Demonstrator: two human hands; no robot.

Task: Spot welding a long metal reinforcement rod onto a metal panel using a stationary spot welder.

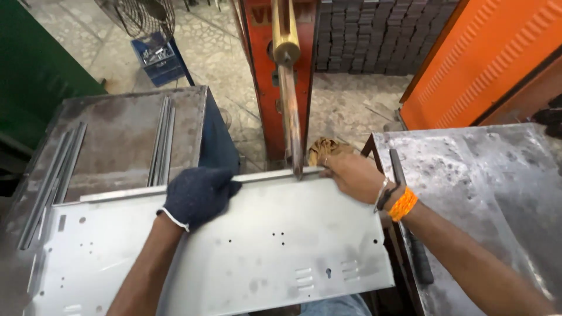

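A large metal sheet point(234, 251) is laid flat across the two work tables, its far edge, with a narrow strip point(257, 177) along it, brought under the welding rod point(291, 117). The sheet is judged stiff but thin, fairly light, smooth and sharp-edged, so it is best gripped at the folded far rim. The left hand point(199, 196), gloved, is pressed down on that rim left of the rod, fingers curled over it. The right hand point(351, 175), bare, is laid just right of the rod, fingers pinching sheet and strip together.
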